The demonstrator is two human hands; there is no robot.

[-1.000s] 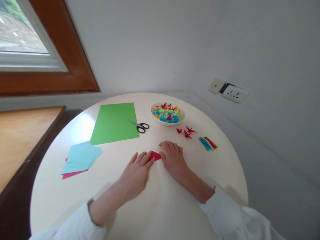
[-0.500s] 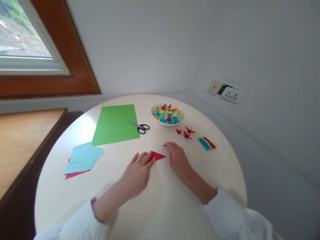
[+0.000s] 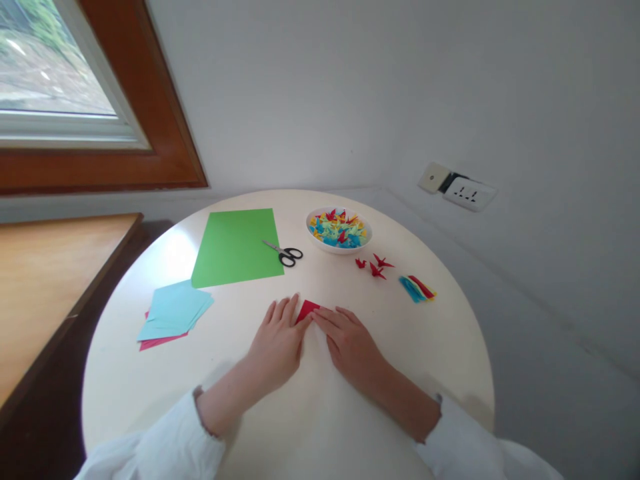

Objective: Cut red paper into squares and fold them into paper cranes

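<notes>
Resting on a round white table (image 3: 320, 427), well inside the rim, with bare surface ahead and nearer the body. Partly covered by left hand (image 3: 277, 343), open with fingers slightly spread, and right hand (image 3: 353, 343), open with fingers extended; pinch at fingertips cannot be determined. Touching small folded red paper (image 3: 307, 309), visible upper corner pointed, lower edge hidden.

Left hand (image 3: 276, 345): palm down, fingers extended forward and slightly parted, thumb angled inward toward the other hand. Right hand (image 3: 354, 348): back uppermost, fingers directed across to the left, leading fingertips close by the left thumb; whether its thumb and fingers meet cannot be determined. Left forearm (image 3: 225, 400) and right forearm (image 3: 407, 403) angle inward from the lower corners, wrists bare, both partly covered by loose white sleeves (image 3: 170, 437).
</notes>
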